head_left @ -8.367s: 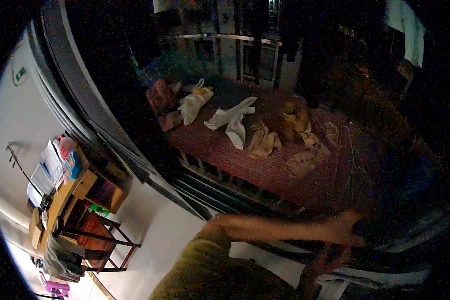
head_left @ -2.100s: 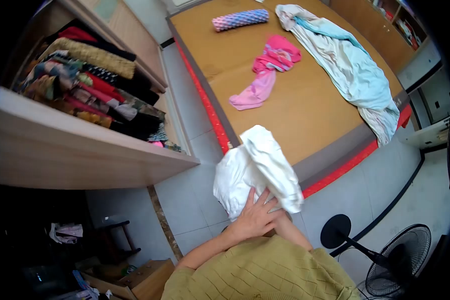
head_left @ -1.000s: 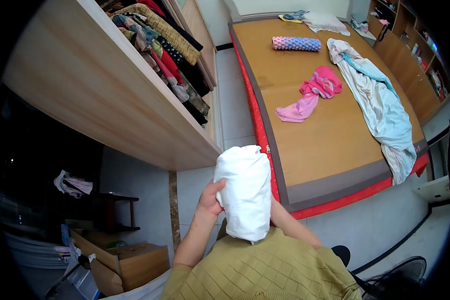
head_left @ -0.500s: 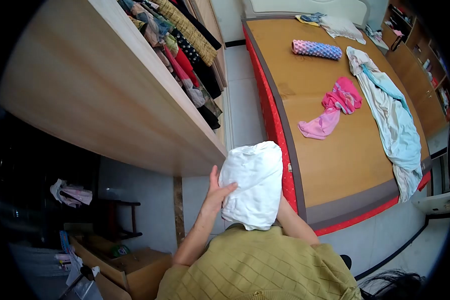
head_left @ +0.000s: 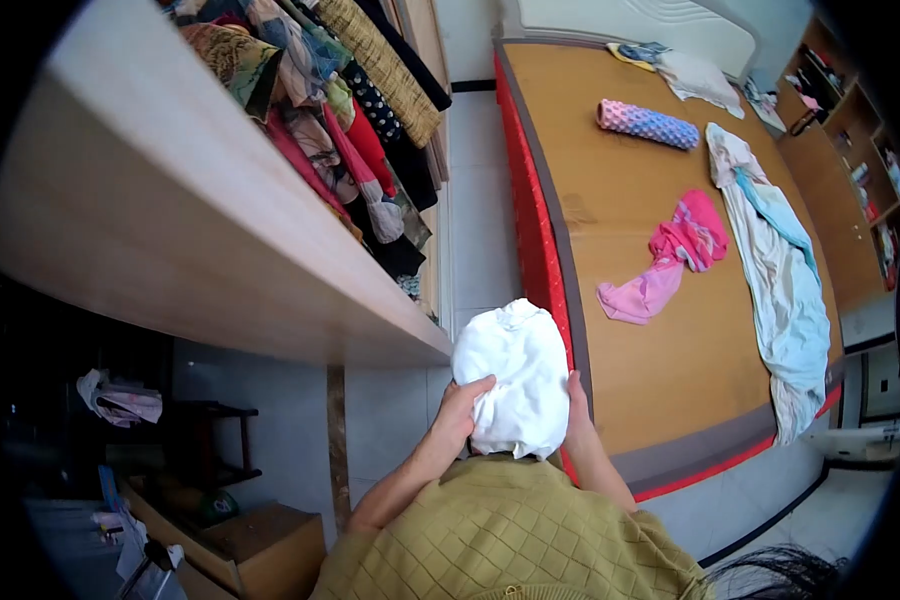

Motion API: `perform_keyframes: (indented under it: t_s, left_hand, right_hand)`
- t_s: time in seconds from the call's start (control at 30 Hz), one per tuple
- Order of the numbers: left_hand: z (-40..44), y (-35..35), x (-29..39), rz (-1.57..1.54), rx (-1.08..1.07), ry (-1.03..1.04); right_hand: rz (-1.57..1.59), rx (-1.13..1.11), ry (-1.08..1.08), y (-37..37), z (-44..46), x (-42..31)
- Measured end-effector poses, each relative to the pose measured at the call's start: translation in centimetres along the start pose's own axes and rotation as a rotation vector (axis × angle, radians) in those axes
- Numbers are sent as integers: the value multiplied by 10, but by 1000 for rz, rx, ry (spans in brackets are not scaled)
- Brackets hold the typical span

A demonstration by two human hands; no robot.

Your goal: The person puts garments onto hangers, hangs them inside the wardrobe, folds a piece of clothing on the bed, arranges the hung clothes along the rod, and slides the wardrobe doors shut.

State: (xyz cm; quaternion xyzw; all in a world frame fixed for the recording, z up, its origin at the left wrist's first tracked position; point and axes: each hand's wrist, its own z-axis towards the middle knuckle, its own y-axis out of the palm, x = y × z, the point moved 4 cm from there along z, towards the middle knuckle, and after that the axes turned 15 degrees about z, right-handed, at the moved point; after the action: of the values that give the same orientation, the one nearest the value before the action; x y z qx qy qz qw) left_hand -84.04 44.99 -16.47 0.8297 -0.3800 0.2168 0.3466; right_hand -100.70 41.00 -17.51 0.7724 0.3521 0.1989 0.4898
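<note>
A folded white cloth bundle (head_left: 515, 385) is at waist height, fingers of the left hand (head_left: 578, 412) and right hand (head_left: 458, 412) holding its opposite sides. Even, light pressure with support beneath should keep it compact. The bed (head_left: 660, 395) and wooden panel (head_left: 240, 250) narrow the space ahead; pink clothing (head_left: 690, 240) lies on the bed.

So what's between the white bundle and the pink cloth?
From the white bundle to the pink cloth, the head view shows the bed's red side, grey edging, then bare brown mat.
</note>
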Motion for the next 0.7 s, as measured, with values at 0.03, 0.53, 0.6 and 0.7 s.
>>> perform_keyframes:
  t_s: [0.03,0.53,0.6,0.7]
  left_hand:
    - [14,1,1,-15,5,-21]
    - [269,5,11,-349,268,-155]
    - [294,-23,2,-396,464,-207]
    - [312,-71,-3,-568,616,-197]
  right_hand:
    - [-97,56,28,-14,8,-7]
    - [-281,263,227,-27,265,-147]
    - [-280,193,328,-34,300,-139]
    - [-473,421,381,-54,344,-114]
